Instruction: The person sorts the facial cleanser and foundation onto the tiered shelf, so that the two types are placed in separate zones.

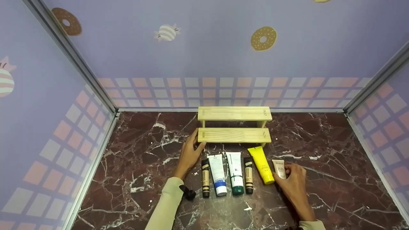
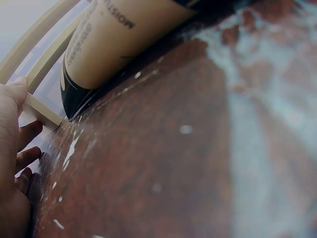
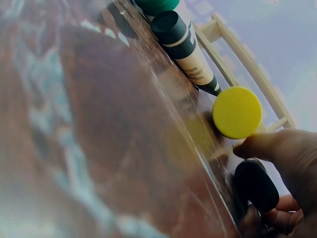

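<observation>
A two-step wooden shelf [image 1: 235,135] stands against the back wall. My left hand [image 1: 189,153] grips the left end of its lower step, thumb at the front corner and fingers along the side. At the right end of a row of tubes, my right hand [image 1: 292,180] holds a small beige BB cream tube [image 1: 280,168] between thumb and fingers. Its black cap [image 3: 256,186] shows under the thumb in the right wrist view. Just left of that hand lies a yellow tube [image 1: 262,166], tilted, with its round cap toward me.
Left of the yellow tube lie a beige-and-black tube [image 1: 249,175], a white tube with a green cap [image 1: 236,171], a white-and-blue tube [image 1: 218,174] and another beige-and-black tube [image 1: 205,177]. Patterned walls [image 1: 211,57] enclose the dark marbled surface [image 1: 143,166].
</observation>
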`<action>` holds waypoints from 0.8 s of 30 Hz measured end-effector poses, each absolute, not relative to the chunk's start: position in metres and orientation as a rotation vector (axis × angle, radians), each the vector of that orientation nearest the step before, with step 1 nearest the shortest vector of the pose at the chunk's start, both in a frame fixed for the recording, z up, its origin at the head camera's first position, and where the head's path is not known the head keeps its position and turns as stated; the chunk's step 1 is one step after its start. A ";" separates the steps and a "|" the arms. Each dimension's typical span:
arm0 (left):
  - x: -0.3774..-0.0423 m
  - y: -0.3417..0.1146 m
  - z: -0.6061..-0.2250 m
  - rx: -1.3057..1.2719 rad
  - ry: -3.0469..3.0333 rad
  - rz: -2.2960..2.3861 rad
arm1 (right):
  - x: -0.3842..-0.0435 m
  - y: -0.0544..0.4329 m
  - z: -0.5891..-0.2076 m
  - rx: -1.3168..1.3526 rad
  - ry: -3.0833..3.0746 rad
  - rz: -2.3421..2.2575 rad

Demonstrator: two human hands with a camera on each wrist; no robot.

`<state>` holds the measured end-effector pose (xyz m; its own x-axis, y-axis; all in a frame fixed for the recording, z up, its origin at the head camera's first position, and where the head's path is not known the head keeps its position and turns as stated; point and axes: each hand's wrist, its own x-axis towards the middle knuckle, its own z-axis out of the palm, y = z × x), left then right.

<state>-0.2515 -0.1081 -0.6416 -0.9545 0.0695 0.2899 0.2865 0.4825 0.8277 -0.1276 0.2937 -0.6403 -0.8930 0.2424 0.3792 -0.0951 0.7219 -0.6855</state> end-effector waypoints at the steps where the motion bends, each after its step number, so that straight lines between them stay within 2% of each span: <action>1: -0.252 -0.108 -0.642 -0.306 -2.514 -1.465 | -0.128 0.294 -0.639 -0.131 -2.492 1.024; 12: -0.251 -0.107 -0.643 -0.301 -2.520 -1.489 | -0.131 0.303 -0.615 -0.362 -2.650 1.161; 24: -0.251 -0.108 -0.642 -0.305 -2.528 -1.489 | -0.134 0.311 -0.598 -0.399 -2.592 1.222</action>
<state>-0.2507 -0.1085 -0.6420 -0.9604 0.0794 0.2670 0.2720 0.4738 0.8376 -0.1342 0.3106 -0.5976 -0.9319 0.3470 0.1054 0.1395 0.6112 -0.7791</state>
